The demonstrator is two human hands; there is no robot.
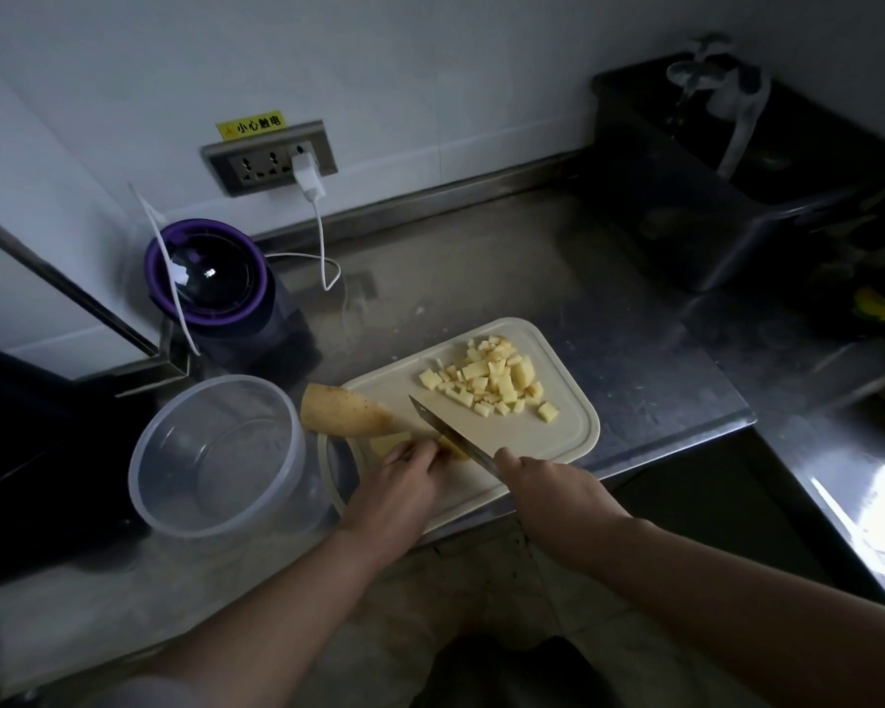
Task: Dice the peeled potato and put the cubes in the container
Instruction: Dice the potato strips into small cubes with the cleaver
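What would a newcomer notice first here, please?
The heap of pale yellow potato cubes on the far right of the cream rectangular plastic cutting board stands out. The right grip holds a steel knife across the board while the left grip pins a potato piece at its left end. The clear round plastic container left of the board holds no cubes.

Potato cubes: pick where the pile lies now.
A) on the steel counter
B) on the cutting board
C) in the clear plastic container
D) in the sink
B: the potato cubes lie heaped on the cutting board, and the clear plastic container beside it looks empty.
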